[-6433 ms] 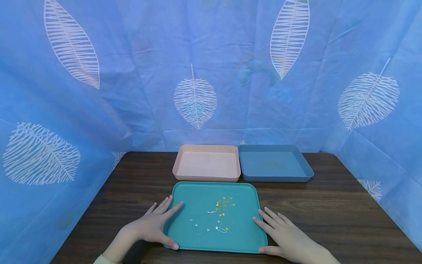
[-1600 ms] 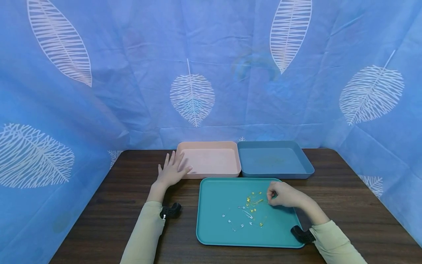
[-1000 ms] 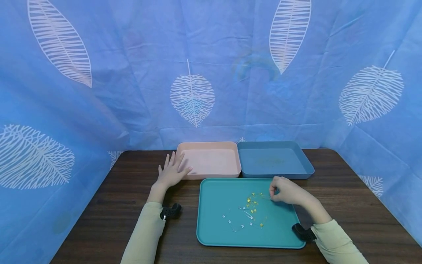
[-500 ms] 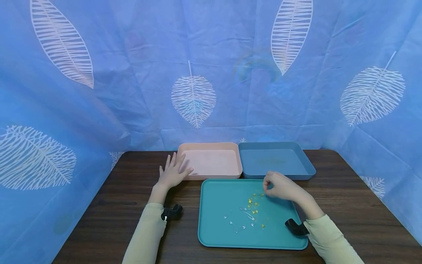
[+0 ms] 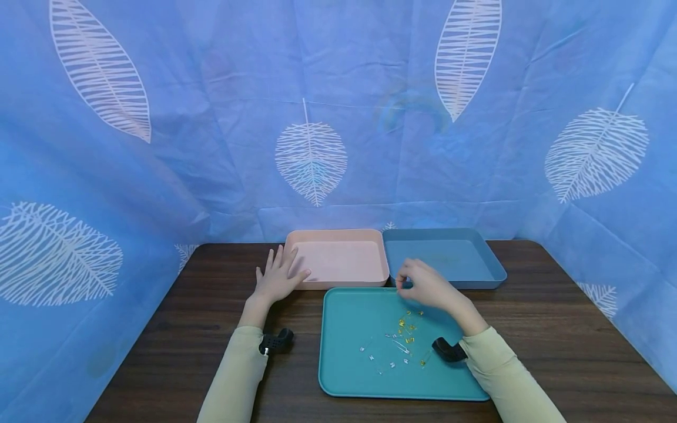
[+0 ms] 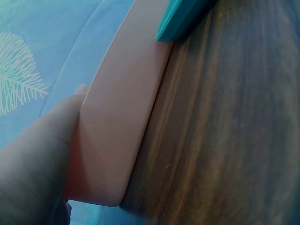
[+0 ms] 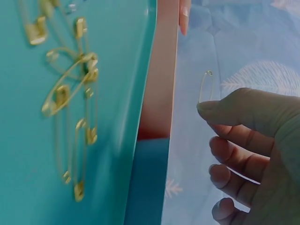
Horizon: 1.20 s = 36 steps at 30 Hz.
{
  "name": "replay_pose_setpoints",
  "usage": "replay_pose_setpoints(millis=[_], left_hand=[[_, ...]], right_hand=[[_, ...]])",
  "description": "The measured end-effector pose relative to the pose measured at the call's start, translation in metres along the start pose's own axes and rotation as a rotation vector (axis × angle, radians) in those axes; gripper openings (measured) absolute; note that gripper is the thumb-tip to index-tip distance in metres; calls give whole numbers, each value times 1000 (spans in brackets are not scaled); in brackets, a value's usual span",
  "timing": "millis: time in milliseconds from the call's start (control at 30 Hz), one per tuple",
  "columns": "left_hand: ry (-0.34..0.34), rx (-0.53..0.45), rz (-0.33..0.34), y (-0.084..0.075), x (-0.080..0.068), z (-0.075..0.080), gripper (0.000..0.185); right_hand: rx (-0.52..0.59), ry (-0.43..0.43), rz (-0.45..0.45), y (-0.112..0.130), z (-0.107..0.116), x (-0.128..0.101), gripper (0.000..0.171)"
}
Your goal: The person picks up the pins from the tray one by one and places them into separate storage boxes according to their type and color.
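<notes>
Hands: right hand (image 5: 425, 285) pinches one pin (image 7: 202, 87) between thumb and forefinger, looped end projecting past the tips (other end hidden in the grip). Judged very light, springy, slippery as smooth wire; best taken with fingertips at the clasp end. Right hand hovers by the far rim of the teal tray (image 5: 344, 311), gold pins (image 5: 402, 322) nearby. Pin well apart from left hand (image 5: 275, 283); its fingers spread, thumb touching pink tray (image 5: 344, 264).
</notes>
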<state>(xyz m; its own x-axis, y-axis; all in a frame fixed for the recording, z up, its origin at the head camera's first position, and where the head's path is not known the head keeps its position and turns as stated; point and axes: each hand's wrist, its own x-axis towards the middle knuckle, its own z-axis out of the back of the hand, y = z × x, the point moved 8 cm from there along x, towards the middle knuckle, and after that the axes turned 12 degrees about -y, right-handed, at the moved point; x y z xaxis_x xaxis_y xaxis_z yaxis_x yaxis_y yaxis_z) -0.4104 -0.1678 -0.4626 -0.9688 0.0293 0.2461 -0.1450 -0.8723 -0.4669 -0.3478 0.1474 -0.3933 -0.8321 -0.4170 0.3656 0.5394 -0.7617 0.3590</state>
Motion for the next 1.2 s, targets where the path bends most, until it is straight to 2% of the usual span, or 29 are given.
replay_pose_setpoints(millis=[333, 633, 900, 1200], left_hand=[[11, 0, 7, 2, 0, -2, 85], [8, 35, 6, 2, 0, -2, 85], [-3, 60, 5, 1, 0, -2, 84], [-6, 51, 3, 2, 0, -3, 84]], right_hand=[[-7, -28, 73, 17, -9, 38, 19], [-33, 6, 80, 21, -23, 71, 19], [-40, 25, 28, 14, -39, 97, 18], [-103, 33, -45, -4, -50, 122, 17]])
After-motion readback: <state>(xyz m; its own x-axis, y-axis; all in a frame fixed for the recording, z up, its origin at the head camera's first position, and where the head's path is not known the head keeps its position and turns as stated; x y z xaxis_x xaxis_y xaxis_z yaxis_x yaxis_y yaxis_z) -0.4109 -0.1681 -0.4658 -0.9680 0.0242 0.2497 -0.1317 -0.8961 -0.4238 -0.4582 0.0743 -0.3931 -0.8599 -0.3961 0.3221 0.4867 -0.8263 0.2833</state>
